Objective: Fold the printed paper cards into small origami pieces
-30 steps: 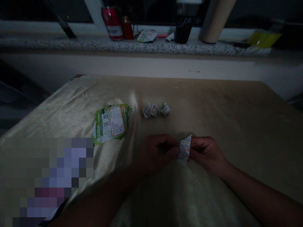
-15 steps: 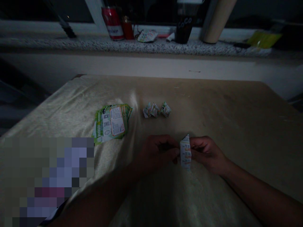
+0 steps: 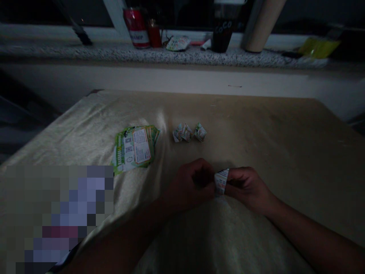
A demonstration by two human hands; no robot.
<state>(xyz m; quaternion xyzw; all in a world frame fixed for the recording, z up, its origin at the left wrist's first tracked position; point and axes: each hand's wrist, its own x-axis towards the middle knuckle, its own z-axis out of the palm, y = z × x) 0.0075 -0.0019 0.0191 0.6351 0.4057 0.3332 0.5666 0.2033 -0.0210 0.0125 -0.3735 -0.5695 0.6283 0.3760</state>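
Observation:
Between my two hands is a small folded piece of printed paper (image 3: pixel 221 181), whitish with dark and orange print and a pointed upper corner. My left hand (image 3: pixel 194 184) grips its left edge with thumb and fingers curled in. From the other side my right hand (image 3: pixel 248 186) pinches the right edge. Beyond the hands lie three small folded paper pieces, two touching at the left and a separate folded paper piece (image 3: pixel 200 132) at the right. A stack of green and white printed leaflets (image 3: pixel 134 148) lies to the left of my left hand.
A pale cloth covers the table (image 3: pixel 273 144). On the granite sill (image 3: pixel 114 52) behind it stand a red can (image 3: pixel 137 28), an orange-red container (image 3: pixel 154 34), a dark cup (image 3: pixel 222 32) and a tan cylinder (image 3: pixel 264 26). A yellow packet (image 3: pixel 318 47) lies at the right. A blurred patch hides the lower left.
The paper has gone from a tall strip to a shorter, pointed shape, its lower part folded up or covered. My left hand has curled closer around it.

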